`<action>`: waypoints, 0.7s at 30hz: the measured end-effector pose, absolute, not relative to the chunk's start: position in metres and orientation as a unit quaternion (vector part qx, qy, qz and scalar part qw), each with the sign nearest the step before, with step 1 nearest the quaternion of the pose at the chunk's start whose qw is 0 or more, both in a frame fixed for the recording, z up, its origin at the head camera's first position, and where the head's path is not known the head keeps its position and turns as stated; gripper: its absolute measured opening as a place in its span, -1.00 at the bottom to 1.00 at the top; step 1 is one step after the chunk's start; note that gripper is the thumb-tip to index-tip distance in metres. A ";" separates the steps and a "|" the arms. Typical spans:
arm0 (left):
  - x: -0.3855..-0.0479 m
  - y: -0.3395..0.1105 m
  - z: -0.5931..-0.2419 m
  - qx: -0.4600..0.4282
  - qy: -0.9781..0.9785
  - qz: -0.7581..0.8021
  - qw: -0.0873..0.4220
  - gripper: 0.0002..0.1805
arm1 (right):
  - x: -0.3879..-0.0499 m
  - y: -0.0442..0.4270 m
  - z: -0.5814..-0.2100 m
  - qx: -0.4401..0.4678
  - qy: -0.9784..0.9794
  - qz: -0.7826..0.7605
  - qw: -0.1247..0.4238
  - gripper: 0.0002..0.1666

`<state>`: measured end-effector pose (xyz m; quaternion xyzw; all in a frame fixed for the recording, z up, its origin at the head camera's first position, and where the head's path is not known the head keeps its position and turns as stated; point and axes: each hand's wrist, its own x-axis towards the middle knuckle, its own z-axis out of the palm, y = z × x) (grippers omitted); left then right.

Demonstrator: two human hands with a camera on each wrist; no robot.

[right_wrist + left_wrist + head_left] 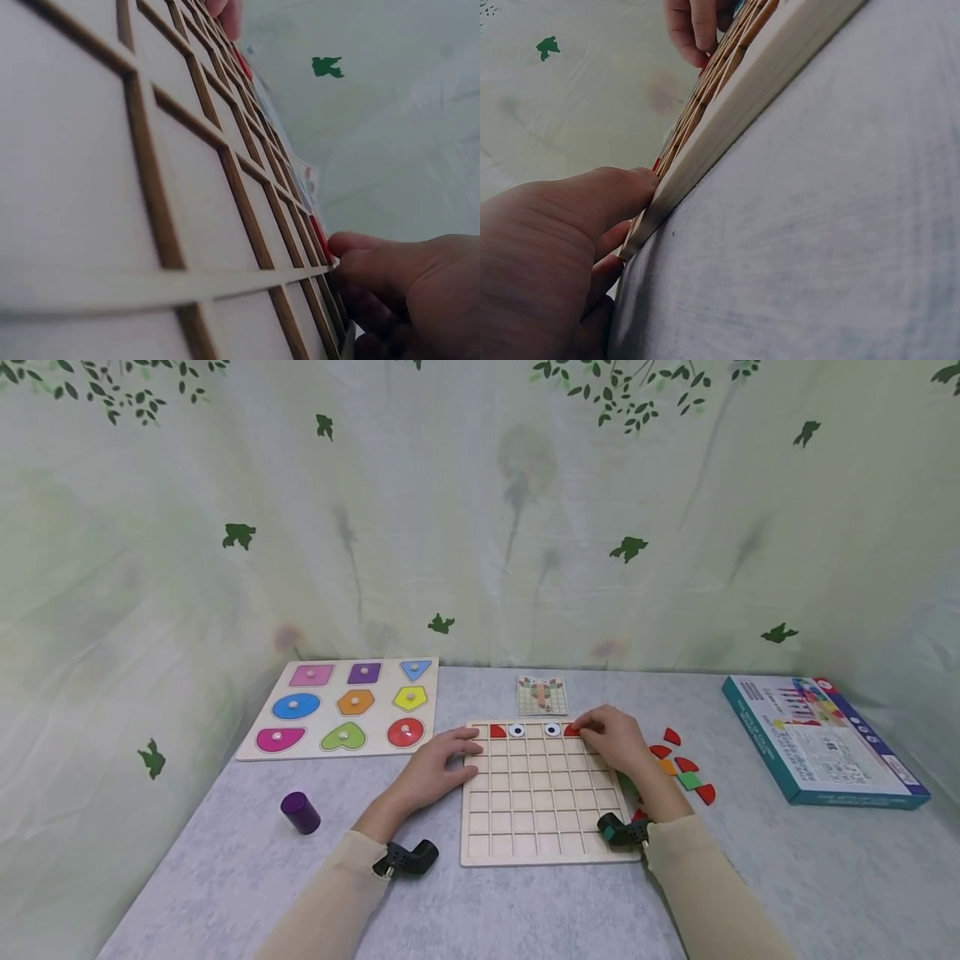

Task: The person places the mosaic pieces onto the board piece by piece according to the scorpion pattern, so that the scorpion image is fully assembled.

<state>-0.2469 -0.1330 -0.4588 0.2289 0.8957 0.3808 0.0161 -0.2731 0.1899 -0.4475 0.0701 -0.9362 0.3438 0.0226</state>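
Note:
A wooden grid board lies flat on the table. Along its top row are a red quarter-round piece, two white eye pieces with dark pupils, and a second red piece toward the right corner. My right hand pinches this second red piece at the cell with thumb and fingertips; in the right wrist view the piece shows against the grid's far edge. My left hand rests on the board's upper left edge, fingers fairly straight. Its thumb touches the edge in the left wrist view.
Loose red, orange and green pieces lie right of the board, partly behind my right arm. A small pattern card sits beyond it. A knob shape puzzle and purple cylinder are left; a flat box is right.

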 end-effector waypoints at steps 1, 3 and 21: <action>-0.247 -0.133 -0.459 0.228 0.896 0.381 0.017 -0.64 | -0.273 0.190 -0.446 0.069 -0.936 0.345 0.016 -0.83; -0.247 -0.133 -0.458 0.227 0.896 0.381 0.018 -0.64 | -0.272 0.192 -0.443 0.070 -0.934 0.350 0.001 -0.84; -0.248 -0.133 -0.459 0.228 0.897 0.377 0.018 -0.64 | -0.264 0.218 -0.408 0.104 -0.908 0.388 -0.122 -0.63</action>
